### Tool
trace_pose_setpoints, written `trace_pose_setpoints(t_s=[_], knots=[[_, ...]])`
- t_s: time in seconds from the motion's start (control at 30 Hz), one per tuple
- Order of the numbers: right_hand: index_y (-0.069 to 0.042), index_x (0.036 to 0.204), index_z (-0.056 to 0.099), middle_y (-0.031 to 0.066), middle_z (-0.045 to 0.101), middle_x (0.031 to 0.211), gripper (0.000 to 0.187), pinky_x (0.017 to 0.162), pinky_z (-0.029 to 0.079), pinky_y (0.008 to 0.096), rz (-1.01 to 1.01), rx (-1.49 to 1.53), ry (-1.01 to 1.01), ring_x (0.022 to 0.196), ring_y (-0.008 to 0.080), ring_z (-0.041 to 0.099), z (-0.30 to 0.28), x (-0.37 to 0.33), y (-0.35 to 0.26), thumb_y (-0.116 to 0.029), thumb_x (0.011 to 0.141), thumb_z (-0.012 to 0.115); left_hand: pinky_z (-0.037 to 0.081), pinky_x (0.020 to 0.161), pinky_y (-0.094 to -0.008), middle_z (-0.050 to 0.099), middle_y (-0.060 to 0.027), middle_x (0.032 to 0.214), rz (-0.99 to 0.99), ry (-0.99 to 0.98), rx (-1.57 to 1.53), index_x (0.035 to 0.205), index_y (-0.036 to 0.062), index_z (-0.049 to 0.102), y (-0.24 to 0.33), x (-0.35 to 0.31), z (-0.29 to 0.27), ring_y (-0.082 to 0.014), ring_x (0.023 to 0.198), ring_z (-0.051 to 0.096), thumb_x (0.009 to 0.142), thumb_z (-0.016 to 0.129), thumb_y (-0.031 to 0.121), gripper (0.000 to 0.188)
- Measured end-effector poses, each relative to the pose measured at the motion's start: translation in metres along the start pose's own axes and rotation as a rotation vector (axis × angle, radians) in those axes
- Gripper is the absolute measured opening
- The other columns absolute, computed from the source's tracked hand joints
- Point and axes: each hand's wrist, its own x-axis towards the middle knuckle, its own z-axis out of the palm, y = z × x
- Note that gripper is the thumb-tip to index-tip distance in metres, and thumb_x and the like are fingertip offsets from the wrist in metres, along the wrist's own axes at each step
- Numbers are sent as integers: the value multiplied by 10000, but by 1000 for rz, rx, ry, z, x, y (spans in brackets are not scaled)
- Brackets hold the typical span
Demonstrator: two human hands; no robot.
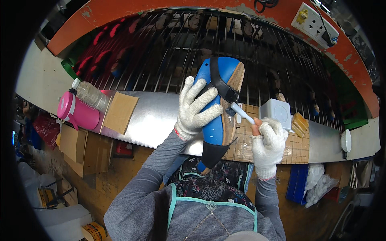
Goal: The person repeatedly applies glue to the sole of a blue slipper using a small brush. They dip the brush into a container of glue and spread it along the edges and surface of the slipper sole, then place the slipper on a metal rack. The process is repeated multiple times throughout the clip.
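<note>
A sandal [237, 78] with black straps and a cork-brown sole edge sits on a blue shoe last [213, 130], tilted above the near edge of the worktop. My left hand [196, 108], in a white knit glove, grips the last from its left side with the fingers spread over it. In my gloved right hand [268, 146], whose thumb tip is bare, is a small brush [244, 114] with a pale handle. Its dark tip touches the sole edge near the black strap. The palm side of my left hand is hidden.
Behind the metal worktop [152, 124] runs a rack of metal bars [169, 60] carrying several shoes. A white box-shaped container [275, 112] and a yellowish block [299, 124] stand right of my right hand. Left are cardboard [120, 112], a pink jug [78, 110] and a clear bottle [90, 94].
</note>
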Motion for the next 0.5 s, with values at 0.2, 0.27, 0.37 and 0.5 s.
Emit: trace_pose_setpoints(t_s=[0.2, 0.27, 0.37, 0.5], knots=[[-106, 908, 744, 44, 676, 939, 216, 762, 356, 374, -115, -108, 102, 863, 215, 618, 8, 4, -1, -93, 709, 828, 279, 1182, -630, 589, -35, 1326, 24, -25, 5, 1140, 343, 615, 1, 0, -3, -340, 1384, 450, 752, 784, 197, 448], [-109, 928, 751, 40, 678, 932, 234, 756, 353, 372, -157, -159, 149, 849, 207, 615, 10, 5, -1, -108, 709, 834, 279, 1184, -629, 589, -30, 1326, 20, -34, 10, 1140, 345, 616, 1, 0, -3, -337, 1383, 452, 755, 780, 193, 445], [-108, 959, 760, 38, 680, 931, 264, 752, 350, 369, -183, -190, 203, 829, 200, 611, 12, 7, -2, -122, 707, 839, 279, 1185, -629, 588, -25, 1327, 22, -42, 13, 1137, 347, 618, 2, 1, -3, -334, 1384, 451, 755, 779, 192, 442], [-101, 980, 766, 43, 684, 942, 282, 761, 354, 367, -198, -214, 219, 821, 198, 610, 13, 10, -1, -129, 710, 842, 279, 1186, -629, 593, -25, 1323, 29, -27, -6, 1127, 346, 623, -1, 1, -3, -334, 1389, 448, 753, 784, 187, 436]])
